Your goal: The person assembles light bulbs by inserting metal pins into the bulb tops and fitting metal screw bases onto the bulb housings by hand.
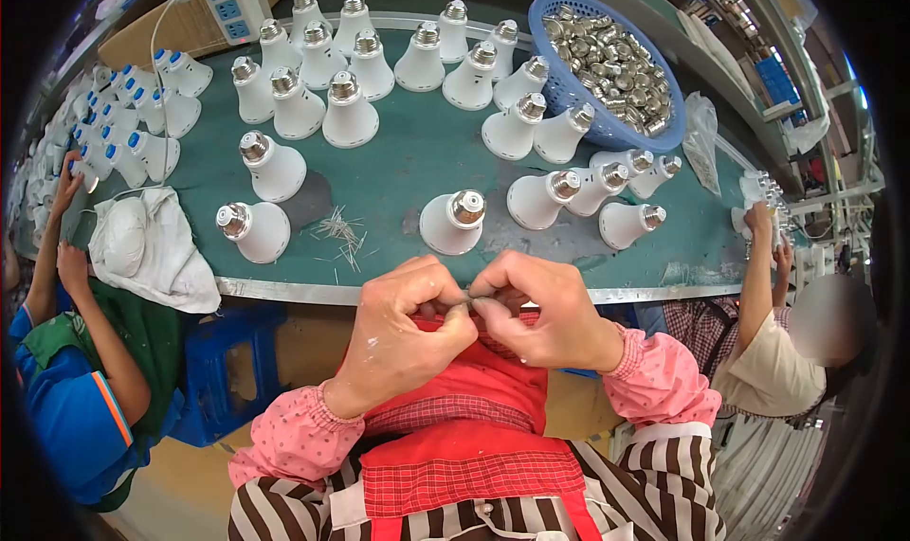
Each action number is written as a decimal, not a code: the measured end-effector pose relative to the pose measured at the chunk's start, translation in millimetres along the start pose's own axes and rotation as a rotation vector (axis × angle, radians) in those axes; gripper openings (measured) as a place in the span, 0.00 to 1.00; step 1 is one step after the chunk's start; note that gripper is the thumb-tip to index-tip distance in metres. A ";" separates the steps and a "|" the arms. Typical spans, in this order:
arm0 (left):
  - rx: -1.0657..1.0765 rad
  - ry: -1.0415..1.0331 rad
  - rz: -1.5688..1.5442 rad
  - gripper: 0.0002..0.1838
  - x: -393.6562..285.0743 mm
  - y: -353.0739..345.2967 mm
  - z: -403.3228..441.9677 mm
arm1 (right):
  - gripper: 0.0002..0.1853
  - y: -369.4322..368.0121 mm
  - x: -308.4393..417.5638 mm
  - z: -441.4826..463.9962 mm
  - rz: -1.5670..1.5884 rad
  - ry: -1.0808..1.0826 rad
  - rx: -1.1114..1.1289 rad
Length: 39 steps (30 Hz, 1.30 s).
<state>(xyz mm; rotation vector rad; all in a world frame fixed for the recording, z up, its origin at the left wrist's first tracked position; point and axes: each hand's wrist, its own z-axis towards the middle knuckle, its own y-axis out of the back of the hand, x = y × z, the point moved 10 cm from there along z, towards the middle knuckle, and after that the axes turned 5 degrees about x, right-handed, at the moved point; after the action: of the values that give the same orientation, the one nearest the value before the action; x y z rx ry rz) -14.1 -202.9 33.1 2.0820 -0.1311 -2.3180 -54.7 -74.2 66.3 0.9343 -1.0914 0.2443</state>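
Observation:
My left hand (409,318) and my right hand (550,304) meet just past the table's front edge, above the red apron. Thumb and forefinger are pinched on each side, tip to tip. Whatever lies between them is too small to make out. Straight ahead, a white bulb housing (449,228) with a silver screw cap stands upright, closest to my fingertips. To its left lies a loose pile of thin metal pins (341,234). Another capped bulb housing (261,232) stands farther left, tilted in view.
Several more white bulb housings (351,119) stand across the green table (398,162). A blue basket (561,94) of metal caps sits at the back right, near a plastic bag (701,138). White cloth (175,247) hangs over the left edge. Co-workers' arms reach in from both sides.

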 end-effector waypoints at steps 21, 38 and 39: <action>-0.019 -0.031 0.078 0.04 -4.8 3.5 -8.5 | 0.11 -17.2 42.3 -7.2 -0.547 0.252 -0.007; 0.024 0.031 -0.020 0.05 7.5 4.5 -14.5 | 0.08 -8.0 5.0 -17.9 0.005 -0.128 -0.008; 0.032 0.035 -0.017 0.05 7.0 1.9 -13.6 | 0.08 -8.8 3.5 -18.7 0.011 -0.117 -0.004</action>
<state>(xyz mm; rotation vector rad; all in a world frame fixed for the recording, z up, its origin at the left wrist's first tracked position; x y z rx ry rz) -1.4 -205.9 24.9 2.1456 -0.1514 -2.3028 -35.7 -66.5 62.1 0.9481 -1.2047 0.1983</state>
